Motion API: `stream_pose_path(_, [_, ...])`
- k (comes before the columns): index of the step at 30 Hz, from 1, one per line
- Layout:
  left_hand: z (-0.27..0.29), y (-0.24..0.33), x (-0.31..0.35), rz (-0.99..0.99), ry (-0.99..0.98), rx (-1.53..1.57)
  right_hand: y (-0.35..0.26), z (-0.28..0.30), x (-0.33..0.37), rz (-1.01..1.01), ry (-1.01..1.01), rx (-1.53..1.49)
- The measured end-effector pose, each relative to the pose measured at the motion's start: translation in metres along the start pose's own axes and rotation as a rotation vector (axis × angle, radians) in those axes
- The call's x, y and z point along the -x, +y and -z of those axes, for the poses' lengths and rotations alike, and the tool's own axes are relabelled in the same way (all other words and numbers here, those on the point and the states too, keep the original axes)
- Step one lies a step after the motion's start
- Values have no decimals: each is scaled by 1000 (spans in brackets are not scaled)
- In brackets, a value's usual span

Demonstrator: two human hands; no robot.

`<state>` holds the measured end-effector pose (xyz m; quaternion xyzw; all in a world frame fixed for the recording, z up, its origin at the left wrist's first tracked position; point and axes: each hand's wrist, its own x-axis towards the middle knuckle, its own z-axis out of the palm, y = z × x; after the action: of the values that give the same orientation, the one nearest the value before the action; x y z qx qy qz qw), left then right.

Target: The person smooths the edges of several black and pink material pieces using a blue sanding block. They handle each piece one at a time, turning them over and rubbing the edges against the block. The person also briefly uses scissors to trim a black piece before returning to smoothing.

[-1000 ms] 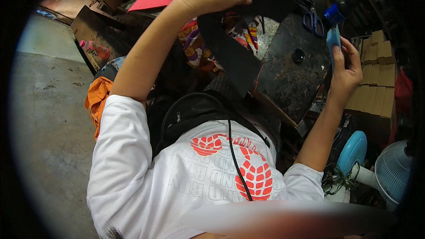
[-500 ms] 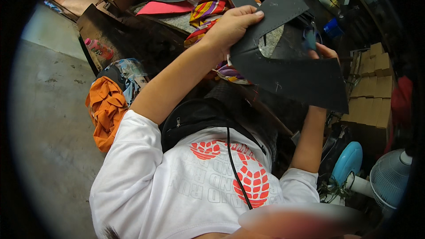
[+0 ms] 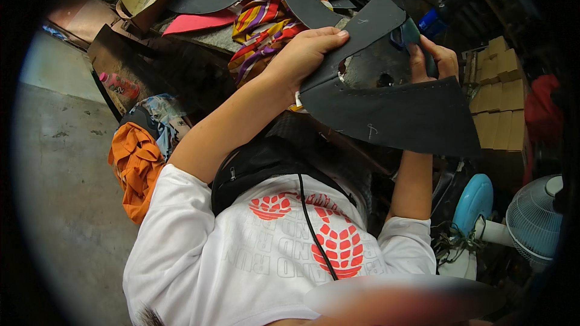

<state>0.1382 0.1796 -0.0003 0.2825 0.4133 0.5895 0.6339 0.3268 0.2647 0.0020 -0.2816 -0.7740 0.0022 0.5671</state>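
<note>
A black V-shaped shoe upper [image 3: 386, 115] is held up in front of me, with small holes along its inner edge and light chalk-like marks on it. My left hand [image 3: 311, 51] is closed on the bend of the upper, thumb on top. Beyond the upper's right arm, my right hand [image 3: 432, 60] has its fingers closed round a dark bluish-green tool [image 3: 411, 32]. The tool's exact kind is hard to make out. The upper hides part of my right wrist.
More black cut pieces [image 3: 296, 0], pink pieces [image 3: 202, 22] and a colourful striped cloth [image 3: 263, 24] lie on the workbench. Cardboard boxes [image 3: 501, 96] and a white fan [image 3: 534, 217] stand right. An orange cloth [image 3: 136, 163] and a pink-capped bottle [image 3: 121, 86] are left.
The upper has tilted slightly and its two arms look closer together. My right hand shows more fully above the upper's edge, with the tool raised. The whole view has shifted a little.
</note>
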Motion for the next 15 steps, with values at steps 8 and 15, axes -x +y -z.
stream_pose_path(8, [-4,-1,-3,-32,-37,47,-17,-1,21,38,-156,-197])
stream_pose_path(15, [5,-2,-10,-59,-74,21,-18,4,17,108,-130,-57])
